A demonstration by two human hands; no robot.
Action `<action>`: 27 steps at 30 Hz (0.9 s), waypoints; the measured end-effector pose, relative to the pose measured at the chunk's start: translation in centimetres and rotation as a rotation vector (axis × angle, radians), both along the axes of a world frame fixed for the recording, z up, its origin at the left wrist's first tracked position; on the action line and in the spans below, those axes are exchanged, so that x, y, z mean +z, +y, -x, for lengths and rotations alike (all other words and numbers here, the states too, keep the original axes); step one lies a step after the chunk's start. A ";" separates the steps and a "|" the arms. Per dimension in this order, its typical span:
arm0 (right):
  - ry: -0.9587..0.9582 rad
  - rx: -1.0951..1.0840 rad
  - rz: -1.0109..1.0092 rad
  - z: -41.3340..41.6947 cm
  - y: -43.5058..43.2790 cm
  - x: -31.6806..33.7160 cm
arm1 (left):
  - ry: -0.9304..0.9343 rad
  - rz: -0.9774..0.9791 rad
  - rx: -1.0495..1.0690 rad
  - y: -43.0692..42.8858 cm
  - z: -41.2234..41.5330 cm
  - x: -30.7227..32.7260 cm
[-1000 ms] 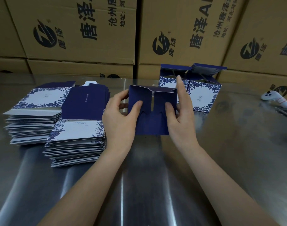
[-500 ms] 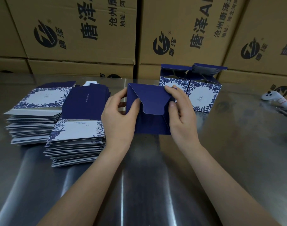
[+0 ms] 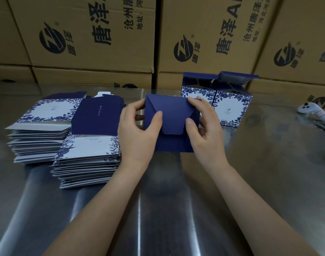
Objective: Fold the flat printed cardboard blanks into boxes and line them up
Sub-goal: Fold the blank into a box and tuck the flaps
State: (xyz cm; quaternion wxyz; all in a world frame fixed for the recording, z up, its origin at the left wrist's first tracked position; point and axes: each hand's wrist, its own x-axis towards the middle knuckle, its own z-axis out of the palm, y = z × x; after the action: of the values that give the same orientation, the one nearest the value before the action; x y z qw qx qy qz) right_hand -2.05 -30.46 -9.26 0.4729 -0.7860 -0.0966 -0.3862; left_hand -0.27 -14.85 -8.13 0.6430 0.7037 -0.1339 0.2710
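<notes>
- Navy box (image 3: 173, 117), middle of tabletop (image 3: 259, 182): tongue flap folded flatter than before.
- Left hand (image 3: 135, 135), right hand (image 3: 206, 137): fingers curled round its sides, thumbs pressing flaps.

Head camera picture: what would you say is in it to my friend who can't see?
A left hand and a right hand hold a dark blue box at a metal table, thumbs on its folded flaps. To the left lie stacks of flat printed blanks; two folded boxes stand behind on the right, before brown cartons.
</notes>
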 end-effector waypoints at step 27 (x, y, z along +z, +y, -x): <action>0.054 -0.044 0.138 0.3 0.0 0.4 | -0.071 -0.081 0.010 0.1 -0.4 -0.2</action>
State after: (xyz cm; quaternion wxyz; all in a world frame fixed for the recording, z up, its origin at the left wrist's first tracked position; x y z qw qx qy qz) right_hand -2.32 -30.50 -8.90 0.4117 -0.8288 -0.0927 -0.3674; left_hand 0.13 -14.74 -8.36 0.6077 0.7196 -0.1640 0.2934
